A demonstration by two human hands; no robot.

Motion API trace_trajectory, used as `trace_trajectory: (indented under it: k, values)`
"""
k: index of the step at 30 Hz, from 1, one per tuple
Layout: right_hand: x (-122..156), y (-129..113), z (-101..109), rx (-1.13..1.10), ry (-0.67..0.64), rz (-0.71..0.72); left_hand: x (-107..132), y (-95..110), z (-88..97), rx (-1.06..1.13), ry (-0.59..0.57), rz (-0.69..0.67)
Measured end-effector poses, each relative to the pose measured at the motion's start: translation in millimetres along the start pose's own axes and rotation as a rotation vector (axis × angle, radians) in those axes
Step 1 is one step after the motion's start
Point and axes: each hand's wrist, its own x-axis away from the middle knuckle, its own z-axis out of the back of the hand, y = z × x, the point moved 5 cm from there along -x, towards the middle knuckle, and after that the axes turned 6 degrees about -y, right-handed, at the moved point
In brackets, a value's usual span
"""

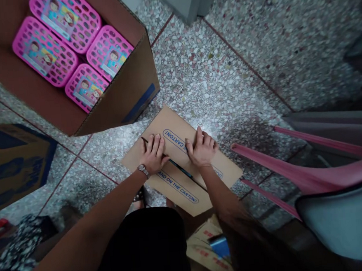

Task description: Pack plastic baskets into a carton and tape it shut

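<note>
Head view. Closed cardboard carton (183,164) on the terrazzo floor (225,66), top flaps meeting along a dark centre seam, blue printed lettering on both flaps. Left hand (153,154) laid flat on the left flap, fingers together and extended, pressing down beside the seam; metal wristwatch (143,170) on that wrist. Right hand (202,147) flat on the right flap, fingers slightly spread, palm down, just across the seam from the left hand. Nothing pinched or gripped by either hand.

Upper left: large open carton (125,94) holding four pink perforated baskets (78,47), each with a picture label, packed side by side. Far left: another brown box with blue print (12,163), near the open carton but apart from it. Right: pink plastic chair (310,172) close to the closed carton, not touching it. Bottom centre: flattened cardboard with red print (204,245), partly hidden behind dark clothing.
</note>
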Motion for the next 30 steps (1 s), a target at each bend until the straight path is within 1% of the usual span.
trace_trajectory:
  k: [3, 7, 9, 15, 17, 19, 21, 23, 25, 26, 30]
  values:
    - [-3.4, -2.3, -5.4, 0.033, -0.013, 0.01, -1.1, 1.4, 1.4, -0.011, -0.005, 0.0]
    - [-4.5, -2.7, -4.6, 0.085, -0.008, -0.015, -1.6, 4.4, 1.8, -0.016, 0.01, -0.042]
    - [-5.5, -2.6, -3.4, 0.1, -0.004, -0.021, -1.5, 5.2, 2.1, -0.022, 0.053, -0.072]
    - [-7.2, -1.1, -4.5, 0.17, 0.035, -0.019, -1.1, 9.5, 2.1, -0.09, 0.243, -0.174]
    - [-8.0, -1.0, -3.8, 0.183, 0.045, -0.022, -2.1, 13.1, 3.0, -0.115, 0.295, -0.232]
    - [-11.2, -1.7, -1.4, 0.175, 0.04, -0.044, -4.8, 17.4, 5.4, -0.139, 0.333, -0.32]
    - [-17.3, -3.9, 2.6, 0.137, 0.021, -0.071, -9.4, 20.5, 8.4, -0.17, 0.334, -0.413]
    - [-25.1, -7.3, 6.4, 0.085, -0.013, -0.089, -15.3, 21.7, 10.9, -0.211, 0.293, -0.475]
    - [-32.1, -10.7, 9.0, 0.04, -0.046, -0.085, -20.3, 21.4, 13.3, -0.25, 0.261, -0.502]
    - [-34.6, -12.3, 9.9, 0.024, -0.054, -0.068, -21.9, 21.0, 14.6, -0.261, 0.263, -0.507]
    - [-37.4, -16.0, 11.4, -0.007, -0.014, 0.009, -23.4, 20.0, 16.0, -0.266, 0.316, -0.534]
